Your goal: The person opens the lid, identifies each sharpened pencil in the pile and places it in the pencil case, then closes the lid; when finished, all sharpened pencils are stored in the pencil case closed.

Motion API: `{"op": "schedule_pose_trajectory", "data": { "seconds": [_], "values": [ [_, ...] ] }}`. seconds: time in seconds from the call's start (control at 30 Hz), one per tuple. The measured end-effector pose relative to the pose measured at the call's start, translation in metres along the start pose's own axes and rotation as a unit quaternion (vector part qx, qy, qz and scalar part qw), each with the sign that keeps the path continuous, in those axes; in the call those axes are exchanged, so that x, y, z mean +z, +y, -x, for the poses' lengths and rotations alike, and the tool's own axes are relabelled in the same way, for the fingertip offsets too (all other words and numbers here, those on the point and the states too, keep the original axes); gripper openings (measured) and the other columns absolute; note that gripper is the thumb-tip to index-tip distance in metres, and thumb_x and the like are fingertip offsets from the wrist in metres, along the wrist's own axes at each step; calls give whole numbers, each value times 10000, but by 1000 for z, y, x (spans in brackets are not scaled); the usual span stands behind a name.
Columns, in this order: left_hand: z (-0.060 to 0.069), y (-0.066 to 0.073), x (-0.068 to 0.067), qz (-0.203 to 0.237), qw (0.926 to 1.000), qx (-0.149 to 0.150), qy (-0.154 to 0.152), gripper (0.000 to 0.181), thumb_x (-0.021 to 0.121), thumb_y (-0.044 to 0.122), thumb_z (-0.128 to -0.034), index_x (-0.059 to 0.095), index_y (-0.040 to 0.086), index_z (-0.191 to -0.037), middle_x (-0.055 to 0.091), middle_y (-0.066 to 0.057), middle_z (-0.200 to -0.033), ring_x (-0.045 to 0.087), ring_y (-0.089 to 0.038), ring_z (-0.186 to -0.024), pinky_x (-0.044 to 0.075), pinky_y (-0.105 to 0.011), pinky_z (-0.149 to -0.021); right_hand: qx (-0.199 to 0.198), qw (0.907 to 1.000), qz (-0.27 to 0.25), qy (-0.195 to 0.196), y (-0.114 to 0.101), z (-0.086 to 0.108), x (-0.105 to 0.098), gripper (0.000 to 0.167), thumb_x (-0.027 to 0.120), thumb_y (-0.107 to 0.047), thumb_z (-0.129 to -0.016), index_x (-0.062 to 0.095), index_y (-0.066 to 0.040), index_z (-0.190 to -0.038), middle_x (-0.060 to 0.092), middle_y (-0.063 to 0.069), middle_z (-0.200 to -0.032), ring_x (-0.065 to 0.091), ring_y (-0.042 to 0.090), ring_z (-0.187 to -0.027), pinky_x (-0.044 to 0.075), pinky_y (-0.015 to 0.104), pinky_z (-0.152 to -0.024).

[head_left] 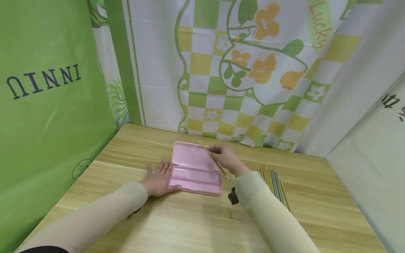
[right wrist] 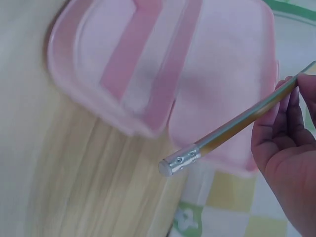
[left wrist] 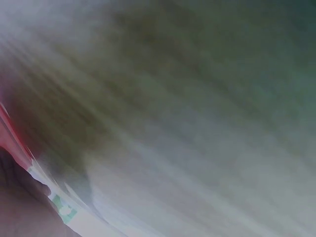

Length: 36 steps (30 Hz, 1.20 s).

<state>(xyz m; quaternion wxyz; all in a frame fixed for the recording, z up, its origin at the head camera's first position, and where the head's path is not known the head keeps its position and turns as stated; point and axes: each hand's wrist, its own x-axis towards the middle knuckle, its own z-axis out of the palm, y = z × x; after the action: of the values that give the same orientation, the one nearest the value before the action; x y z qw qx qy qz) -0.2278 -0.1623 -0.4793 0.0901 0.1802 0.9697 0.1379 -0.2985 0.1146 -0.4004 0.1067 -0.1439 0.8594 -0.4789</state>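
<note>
Over the right part of the lid (head_left: 188,154) of a pink pencil box (head_left: 195,174), a person's right hand (head_left: 226,160) pinches one yellow pencil (right wrist: 224,131) between thumb and fingers, nearer its writing end than its eraser end (right wrist: 180,160). Box and lid lie spread open, the lid on the far side, the tray (head_left: 196,186) on the near side, parted by a divider into two long compartments running left to right. Held aslant, the pencil points away and left across the lid, its eraser end just past the box's right end. Its long axis therefore crosses the tray's at an angle; that mismatch seems the relation to heed. From the grip, the tray lies toward the person and left.

At the box's left end, the left hand (head_left: 160,181) rests flat, fingers spread on the table, thumb along the near corner; it grips nothing. Right of the box, beside the right sleeve (head_left: 253,189), lies a row of pencils (head_left: 272,181), pointing roughly away from the person.
</note>
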Motion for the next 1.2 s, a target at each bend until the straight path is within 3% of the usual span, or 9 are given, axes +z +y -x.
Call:
{"op": "schedule_pose_trajectory", "data": {
  "seconds": [0.17, 0.37, 0.57, 1.03, 1.2],
  "values": [
    [0, 2, 4, 18, 10000, -39, -38, 1146, 446, 788, -941, 141, -92, -1608, 122, -308, -1664, 39, -467, -1546, -160, -741, -1103, -87, 9996, 159, -210, 1, -7, 16, 270, 613, -29, -1016, 686, 45, -1265, 701, 173, -1202, 644, 238, -1041, 543, 349, -897],
    [-7, 0, 13, 21, 10000, -24, -28, 1172, 430, 819, -924, 118, -72, -1619, 111, -292, -1672, 21, -452, -1550, -143, -749, -1106, -336, 9977, 332, -478, 10, -12, 30, 243, 630, 8, -979, 704, 72, -1201, 731, 156, -1101, 617, 151, -918, 513, 274, -827],
    [-13, -2, 16, 45, 10000, -31, -80, 1207, 418, 856, -898, 80, -41, -1631, 73, -269, -1684, -17, -429, -1555, -155, -743, -1106, -318, 9957, 510, -708, 20, -14, 40, 222, 649, 15, -963, 736, 51, -1164, 738, 116, -1080, 615, 137, -913, 523, 308, -879],
    [-7, 5, 2, 27, 9997, -185, -181, 1152, 490, 779, -933, 121, -67, -1621, 123, -293, -1673, 31, -456, -1550, -112, -759, -1111, -552, 9827, 1432, -1037, 17, -10, 57, 153, 685, -31, -918, 763, -45, -1049, 732, 28, -972, 624, 137, -877, 529, 327, -871],
    [-8, -3, 6, 69, 9995, -250, -169, 1172, 464, 807, -921, 84, -44, -1632, 105, -278, -1681, 9, -444, -1553, -117, -753, -1114, -654, 9790, 1661, -988, 15, -11, 59, 139, 684, -24, -920, 757, -49, -1035, 721, 19, -934, 606, 126, -832, 519, 312, -851]
  ]
}}
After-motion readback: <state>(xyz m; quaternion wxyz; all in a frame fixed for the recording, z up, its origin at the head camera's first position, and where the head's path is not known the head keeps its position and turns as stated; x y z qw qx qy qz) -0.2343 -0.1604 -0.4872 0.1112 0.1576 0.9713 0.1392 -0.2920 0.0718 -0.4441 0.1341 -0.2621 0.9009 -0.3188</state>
